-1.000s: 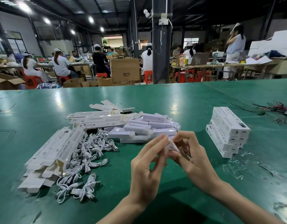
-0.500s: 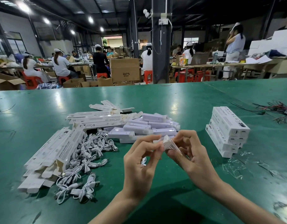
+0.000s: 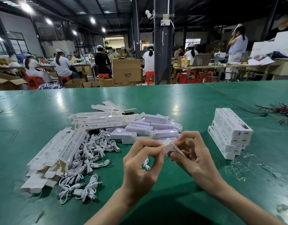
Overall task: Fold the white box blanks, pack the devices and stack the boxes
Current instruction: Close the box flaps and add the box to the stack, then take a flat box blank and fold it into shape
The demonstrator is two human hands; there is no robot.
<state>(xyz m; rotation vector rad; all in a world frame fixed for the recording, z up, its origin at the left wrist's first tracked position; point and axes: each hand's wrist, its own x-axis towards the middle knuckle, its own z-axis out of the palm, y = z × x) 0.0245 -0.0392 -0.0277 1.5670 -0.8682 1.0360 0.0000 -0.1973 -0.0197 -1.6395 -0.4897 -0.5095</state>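
A small white box [image 3: 171, 147] printed "SMART" is held end-on above the green table [image 3: 42, 111]. My right hand [image 3: 193, 156] grips its body. My left hand [image 3: 143, 161] pinches the end flap with thumb and fingertips. Flat white box blanks [image 3: 58, 151] lie in a heap at the left, with more blanks [image 3: 97, 119] behind. White devices [image 3: 149, 129] are piled in the middle. A stack of closed boxes [image 3: 229, 130] stands at the right.
Coiled white cables [image 3: 91, 153] lie between the blanks and my hands; one cable [image 3: 146, 164] shows under my left hand. Plastic scraps [image 3: 237, 169] litter the right side. Dark wires [image 3: 279, 111] lie far right. Other workers sit at distant tables.
My left hand's fingers have curled from straight to a pinch on the box's end flap. The box has tipped slightly and both hands sit a little lower.
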